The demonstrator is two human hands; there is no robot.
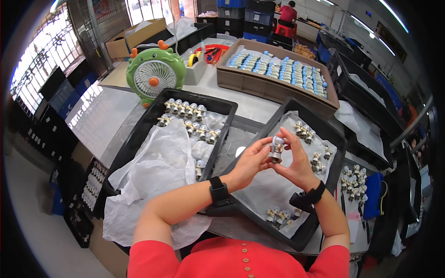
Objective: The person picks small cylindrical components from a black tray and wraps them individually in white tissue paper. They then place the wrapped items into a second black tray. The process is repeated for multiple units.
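Observation:
Between both hands, above the right-hand black tray (303, 241), I hold a small figurine (277, 147) upright, with a pale head and a dark base. My left hand (250, 162) grips it with thumb and fingers from the left. My right hand (296, 162) curls round it from the right, its fingertips at the top and its thumb near the base. Similar figurines (304, 131) lie in loose groups on white paper in that tray. The left-hand black tray (227, 134) holds rows of such figurines (185, 110), partly covered by a crumpled white sheet (155, 162).
A green frog-shaped fan (155, 76) stands behind the left tray. Farther back, a brown crate (273, 82) holds rows of blue-and-white pieces. More figurines (354, 183) lie at the right beside a blue pouch (373, 197). A person in red (288, 15) sits far off.

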